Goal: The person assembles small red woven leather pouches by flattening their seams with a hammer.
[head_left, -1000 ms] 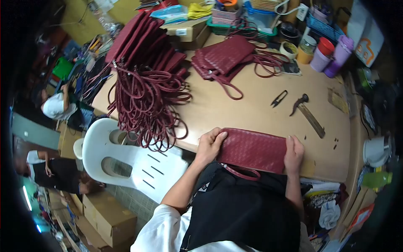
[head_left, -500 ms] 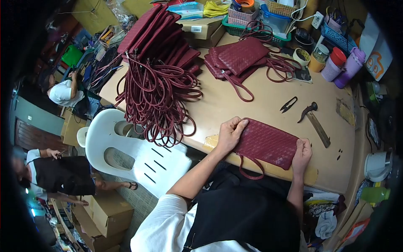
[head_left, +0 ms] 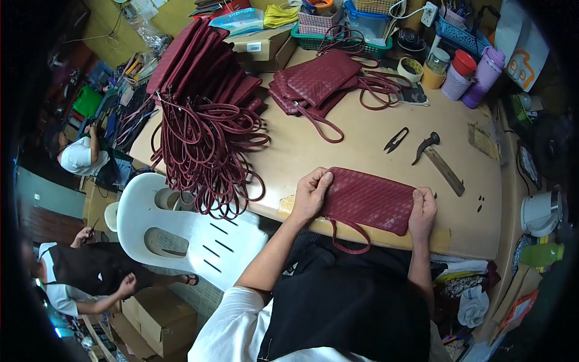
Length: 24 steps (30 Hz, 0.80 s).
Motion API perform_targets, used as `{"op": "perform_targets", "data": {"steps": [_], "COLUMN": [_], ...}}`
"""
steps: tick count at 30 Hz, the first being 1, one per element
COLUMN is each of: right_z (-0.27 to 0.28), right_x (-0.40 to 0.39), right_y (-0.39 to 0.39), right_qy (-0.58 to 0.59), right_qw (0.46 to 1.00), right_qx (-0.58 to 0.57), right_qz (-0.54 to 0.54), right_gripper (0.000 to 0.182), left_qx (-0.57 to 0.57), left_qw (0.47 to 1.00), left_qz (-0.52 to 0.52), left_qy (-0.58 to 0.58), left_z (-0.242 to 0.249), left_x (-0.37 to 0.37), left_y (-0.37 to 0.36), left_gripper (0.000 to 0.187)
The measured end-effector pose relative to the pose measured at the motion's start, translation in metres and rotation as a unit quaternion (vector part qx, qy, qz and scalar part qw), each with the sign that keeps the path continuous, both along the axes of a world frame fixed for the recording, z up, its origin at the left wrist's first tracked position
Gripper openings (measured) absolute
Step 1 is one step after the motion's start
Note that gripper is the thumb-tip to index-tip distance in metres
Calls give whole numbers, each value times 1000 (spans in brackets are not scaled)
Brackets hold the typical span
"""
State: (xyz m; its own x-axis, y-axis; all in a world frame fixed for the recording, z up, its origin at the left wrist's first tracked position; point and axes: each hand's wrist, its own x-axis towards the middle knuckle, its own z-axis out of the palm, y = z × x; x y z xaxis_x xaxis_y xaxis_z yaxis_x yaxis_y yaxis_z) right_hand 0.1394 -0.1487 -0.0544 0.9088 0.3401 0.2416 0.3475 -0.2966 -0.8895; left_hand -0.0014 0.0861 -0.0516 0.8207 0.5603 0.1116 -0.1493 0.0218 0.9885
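Note:
Between my two hands, over the table's front edge, is a dark red woven-pattern pouch (head_left: 369,202) with a wrist strap hanging from its left side. My left hand (head_left: 312,192) grips its left end, thumb on top. At the opposite end my right hand (head_left: 422,212) pinches the corner. Beyond them lie a few similar pouches (head_left: 322,78) in a small pile. A tall stack of pouches (head_left: 202,66) stands at the left, its loops (head_left: 211,151) hanging over the table edge. Thread snips (head_left: 396,140) and a hammer (head_left: 442,164) rest behind my right hand.
A white plastic chair (head_left: 181,235) stands left of the table (head_left: 289,163). Baskets (head_left: 344,42), a tape roll (head_left: 410,68), jars and a purple bottle (head_left: 485,75) line the back. Two people (head_left: 78,155) are at the left, near cardboard boxes (head_left: 160,323).
The view has shifted, moving the table items slightly left in the picture. Both hands still hold the pouch. The nearer person at the left has raised an arm.

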Motion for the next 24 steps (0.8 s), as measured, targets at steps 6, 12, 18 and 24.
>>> {"op": "perform_targets", "data": {"steps": [6,12,18,24], "right_z": [46,60,52,79], "right_x": [-27,-76,-72,-83], "right_y": [23,58,56,40], "right_qy": [-329,-259,-287,-201], "right_qw": [908,923,916,937], "right_qx": [-251,-203,-212,-167], "right_qz": [-60,201,185,232], "right_gripper": [33,47,36,29], "left_qx": [27,-257,153,-178], "left_qw": [993,964,947,976], "left_qz": [-3,-57,-142,-105], "left_qy": [115,22,243,68], "left_z": [0,17,31,44], "left_x": [6,5,-31,-27], "left_y": [5,-23,-22,-47], "left_gripper": [25,32,24,16]}}
